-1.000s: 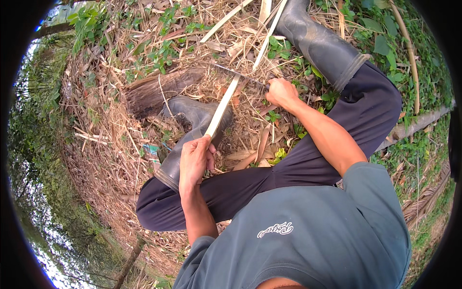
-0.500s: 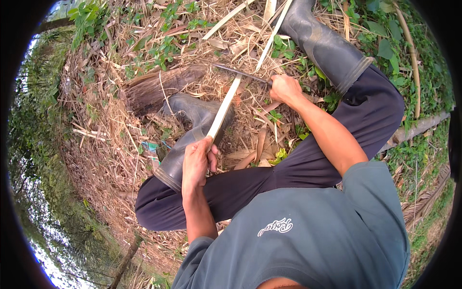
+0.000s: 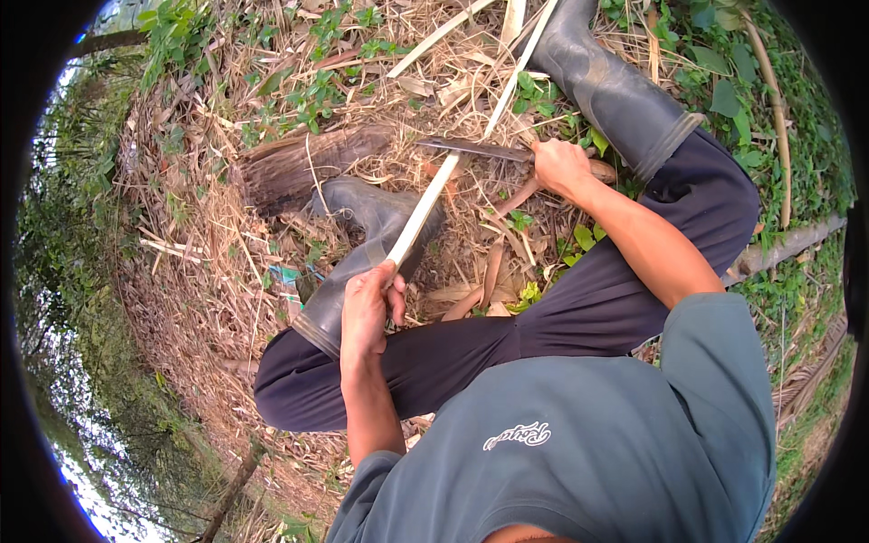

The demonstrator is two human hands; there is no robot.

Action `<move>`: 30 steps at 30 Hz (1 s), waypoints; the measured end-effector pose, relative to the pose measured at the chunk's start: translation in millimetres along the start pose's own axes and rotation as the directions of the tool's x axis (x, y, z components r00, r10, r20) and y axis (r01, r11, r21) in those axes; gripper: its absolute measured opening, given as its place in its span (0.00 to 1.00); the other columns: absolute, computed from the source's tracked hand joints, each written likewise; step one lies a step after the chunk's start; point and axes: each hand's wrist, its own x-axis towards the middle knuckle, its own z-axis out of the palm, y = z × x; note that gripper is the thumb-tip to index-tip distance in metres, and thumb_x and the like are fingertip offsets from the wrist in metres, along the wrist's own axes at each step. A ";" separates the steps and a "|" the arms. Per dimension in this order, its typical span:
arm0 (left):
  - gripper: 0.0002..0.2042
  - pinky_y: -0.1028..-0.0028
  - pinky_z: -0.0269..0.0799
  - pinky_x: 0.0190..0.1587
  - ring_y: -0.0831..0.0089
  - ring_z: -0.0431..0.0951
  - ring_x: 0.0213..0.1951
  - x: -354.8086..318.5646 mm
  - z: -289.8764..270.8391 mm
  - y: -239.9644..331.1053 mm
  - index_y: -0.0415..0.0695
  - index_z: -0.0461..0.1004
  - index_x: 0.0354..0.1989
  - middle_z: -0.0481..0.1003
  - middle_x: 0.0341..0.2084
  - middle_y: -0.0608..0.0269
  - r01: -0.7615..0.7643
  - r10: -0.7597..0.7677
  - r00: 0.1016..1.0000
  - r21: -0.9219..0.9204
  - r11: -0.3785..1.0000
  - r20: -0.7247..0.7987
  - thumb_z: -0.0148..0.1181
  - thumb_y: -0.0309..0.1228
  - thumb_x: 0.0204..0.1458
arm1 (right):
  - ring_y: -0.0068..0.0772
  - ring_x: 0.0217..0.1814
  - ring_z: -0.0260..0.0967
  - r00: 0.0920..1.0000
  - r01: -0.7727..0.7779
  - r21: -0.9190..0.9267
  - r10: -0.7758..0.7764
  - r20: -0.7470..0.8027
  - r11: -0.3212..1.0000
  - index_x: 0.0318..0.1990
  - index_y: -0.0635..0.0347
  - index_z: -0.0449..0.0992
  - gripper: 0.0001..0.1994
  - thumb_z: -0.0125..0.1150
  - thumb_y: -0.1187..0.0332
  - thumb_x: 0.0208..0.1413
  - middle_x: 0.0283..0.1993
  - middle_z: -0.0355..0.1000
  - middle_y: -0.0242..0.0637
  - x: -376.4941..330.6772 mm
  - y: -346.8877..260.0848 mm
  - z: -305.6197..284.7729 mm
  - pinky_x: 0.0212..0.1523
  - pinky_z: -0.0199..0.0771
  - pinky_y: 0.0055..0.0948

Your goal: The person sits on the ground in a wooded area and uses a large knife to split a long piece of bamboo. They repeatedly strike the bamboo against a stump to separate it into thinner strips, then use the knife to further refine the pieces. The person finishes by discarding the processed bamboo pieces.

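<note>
A long, pale strip of split bamboo (image 3: 424,206) slants away from me, up toward the far boot. Its near end is pinched in my left hand (image 3: 367,303), beside my left knee. In my right hand (image 3: 563,167) is the wooden handle of a long-bladed knife (image 3: 480,148), the handle's butt sticking out to the right of my fist. The blade lies across the strip, pointing left, and appears to touch it about midway along. My left-hand fingertips are partly hidden behind the strip.
My black rubber boots (image 3: 625,100) stand on either side of the strip. A weathered log (image 3: 308,161) lies beyond the left boot. More pale strips (image 3: 444,36) lie on the dry leaf litter ahead, with green plants and a branch (image 3: 787,249) at right.
My right hand has moved to the right, drawing the knife across the strip, and the wooden handle's end now shows. My left hand and the strip have stayed almost in place.
</note>
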 end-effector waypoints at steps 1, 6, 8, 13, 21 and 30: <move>0.19 0.77 0.56 0.15 0.77 0.62 0.08 -3.1 4.3 1.0 0.41 0.74 0.24 0.67 0.07 0.63 -0.017 0.017 1.000 0.031 0.999 0.003 0.52 0.40 0.66 | 0.60 0.38 0.80 0.998 -0.012 0.031 0.010 0.058 0.999 0.39 0.65 0.80 0.10 0.56 0.73 0.50 0.32 0.79 0.55 -3.2 -2.0 0.7 0.41 0.79 0.55; 0.19 0.77 0.54 0.15 0.77 0.62 0.08 -2.1 -1.7 -5.3 0.41 0.74 0.24 0.67 0.06 0.63 -0.027 0.026 0.998 -0.025 0.999 -0.052 0.50 0.40 0.66 | 0.59 0.38 0.80 0.985 0.036 0.044 -0.042 0.166 0.998 0.39 0.67 0.79 0.12 0.56 0.73 0.48 0.34 0.79 0.57 -42.7 -49.2 -48.3 0.43 0.80 0.53; 0.20 0.77 0.55 0.15 0.76 0.62 0.07 5.0 -6.1 -2.9 0.41 0.73 0.24 0.66 0.06 0.63 -0.046 0.041 0.997 -0.075 0.996 -0.070 0.50 0.40 0.66 | 0.59 0.39 0.80 0.986 0.077 0.013 -0.078 0.150 0.997 0.39 0.66 0.79 0.11 0.56 0.73 0.49 0.34 0.79 0.57 -57.4 -44.2 -42.5 0.42 0.80 0.52; 0.19 0.78 0.56 0.14 0.76 0.61 0.07 4.4 -7.8 7.1 0.40 0.73 0.23 0.66 0.06 0.64 -0.062 0.053 0.995 -0.100 0.993 -0.088 0.49 0.38 0.66 | 0.60 0.40 0.80 0.997 -0.037 -0.046 0.041 0.067 0.998 0.42 0.64 0.79 0.12 0.56 0.72 0.50 0.35 0.79 0.57 -29.2 7.8 -20.2 0.43 0.80 0.54; 0.20 0.78 0.59 0.18 0.76 0.64 0.09 2.3 -18.5 8.4 0.42 0.72 0.23 0.66 0.07 0.64 -0.100 0.105 0.992 0.066 0.993 -0.071 0.49 0.39 0.66 | 0.61 0.42 0.80 0.991 -0.059 0.017 0.056 0.119 0.998 0.40 0.65 0.81 0.13 0.55 0.74 0.47 0.37 0.79 0.59 -44.6 -16.6 -15.5 0.46 0.80 0.53; 0.19 0.76 0.56 0.16 0.75 0.62 0.09 5.0 1.4 2.9 0.41 0.70 0.27 0.65 0.08 0.64 0.078 -0.068 0.997 -0.275 0.958 0.046 0.45 0.40 0.69 | 0.56 0.30 0.79 0.984 0.072 0.181 -0.100 0.150 0.981 0.38 0.61 0.77 0.10 0.61 0.66 0.50 0.26 0.78 0.51 -64.9 -74.8 -45.0 0.38 0.81 0.52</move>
